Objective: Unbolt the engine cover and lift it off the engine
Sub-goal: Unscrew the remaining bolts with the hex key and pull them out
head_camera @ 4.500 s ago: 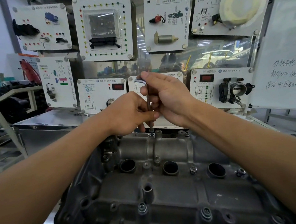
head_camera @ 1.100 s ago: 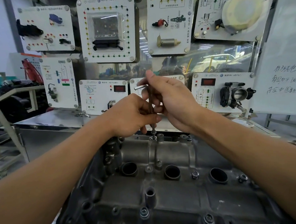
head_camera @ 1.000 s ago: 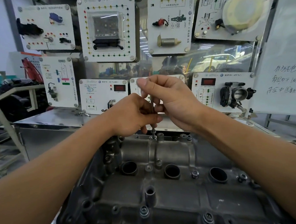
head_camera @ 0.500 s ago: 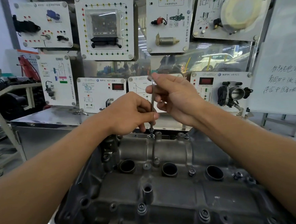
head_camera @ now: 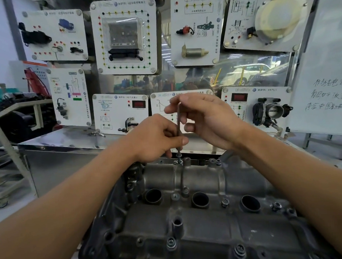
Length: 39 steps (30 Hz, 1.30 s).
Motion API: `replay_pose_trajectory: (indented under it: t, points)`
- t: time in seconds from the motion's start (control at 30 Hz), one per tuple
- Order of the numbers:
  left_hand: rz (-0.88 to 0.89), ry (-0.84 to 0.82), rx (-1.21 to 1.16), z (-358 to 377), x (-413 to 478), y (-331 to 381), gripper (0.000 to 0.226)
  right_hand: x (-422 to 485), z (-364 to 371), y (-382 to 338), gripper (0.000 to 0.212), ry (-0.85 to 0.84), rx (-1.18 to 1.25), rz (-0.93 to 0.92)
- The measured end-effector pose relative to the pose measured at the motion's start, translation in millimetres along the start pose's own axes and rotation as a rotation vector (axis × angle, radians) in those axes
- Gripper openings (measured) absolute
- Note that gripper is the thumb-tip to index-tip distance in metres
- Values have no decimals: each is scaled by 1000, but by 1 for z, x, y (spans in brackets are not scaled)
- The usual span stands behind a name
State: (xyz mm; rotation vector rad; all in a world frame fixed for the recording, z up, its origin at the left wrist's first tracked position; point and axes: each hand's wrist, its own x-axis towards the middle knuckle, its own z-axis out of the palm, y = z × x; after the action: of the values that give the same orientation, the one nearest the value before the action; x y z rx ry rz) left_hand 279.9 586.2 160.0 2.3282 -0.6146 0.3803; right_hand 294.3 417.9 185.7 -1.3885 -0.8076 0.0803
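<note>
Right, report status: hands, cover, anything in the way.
Both hands on hex key: left low, right at top. Key upright in far-edge bolt. Cover still seated, near bolts in.

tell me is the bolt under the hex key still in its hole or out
In. The bolt sits partly raised in the engine cover boss, with the upright hex key tip in its head.
</note>
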Motion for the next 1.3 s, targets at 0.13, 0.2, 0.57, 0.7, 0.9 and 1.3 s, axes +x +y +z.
replay_pose_trajectory:
  t: [0.13, 0.2, 0.57, 0.7, 0.9, 1.3]
  points:
    - [10, -13, -34, -1, -2, 1, 15, 0, -4, 5, 18, 105, 146, 94]
    - [5, -1, -86, -2, -2, 1, 11, 3, 0, 9, 16, 156, 140, 95]
    - [-1, 37, -19, -2, -2, 6, 15, 0, 10, 7, 12, -2, -119, -120]
    - [17, 55, -41, -1, -1, 6, 7, 0, 4, 13, 27, 44, -104, -151]
    - [14, 63, 44, -1, 1, 2, 21, 3, -1, 23, 9, 241, -431, -233]
    - [28, -4, -54, -4, -2, 1, 7, -8, -10, 16, 16, 23, -544, -197]
